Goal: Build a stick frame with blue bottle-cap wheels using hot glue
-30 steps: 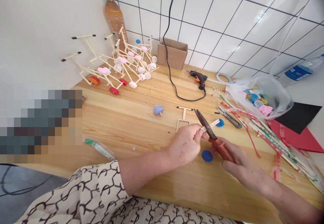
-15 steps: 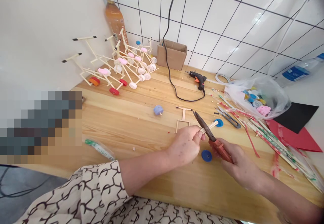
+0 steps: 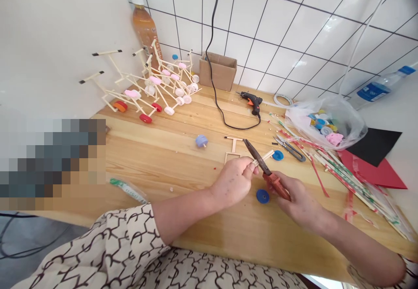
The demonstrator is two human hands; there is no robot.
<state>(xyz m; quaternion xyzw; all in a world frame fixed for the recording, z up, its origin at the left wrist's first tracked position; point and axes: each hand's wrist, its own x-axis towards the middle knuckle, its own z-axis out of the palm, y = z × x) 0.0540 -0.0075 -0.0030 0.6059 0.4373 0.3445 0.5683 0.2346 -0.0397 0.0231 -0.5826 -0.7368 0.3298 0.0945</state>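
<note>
My left hand (image 3: 233, 180) pinches a pair of pale wooden sticks (image 3: 268, 154) near one end. In my right hand (image 3: 298, 199) are pliers with red handles (image 3: 277, 186), and their dark jaws cross the sticks just beyond my left fingertips. Behind my left hand lies a small stick frame (image 3: 234, 144) with black-tipped crossbar, partly hidden by the hand. One blue bottle cap (image 3: 263, 196) rests below the pliers, and another blue cap (image 3: 278, 155) lies beyond the stick ends. A purple cap piece (image 3: 201, 141) with a short stick in it stands to the left.
Several stick models with cap wheels (image 3: 152, 79) crowd the back left by a tea bottle (image 3: 145, 27). A cardboard box (image 3: 218, 72), corded glue gun (image 3: 252, 101), tape roll (image 3: 282, 100), bag of caps (image 3: 326, 123), thread snips (image 3: 290, 148) and wrapped chopsticks (image 3: 355, 188) lie around.
The whole view has shifted slightly, so most things sit a little further left. Both hands keep their hold, with the plier jaws still across the sticks.
</note>
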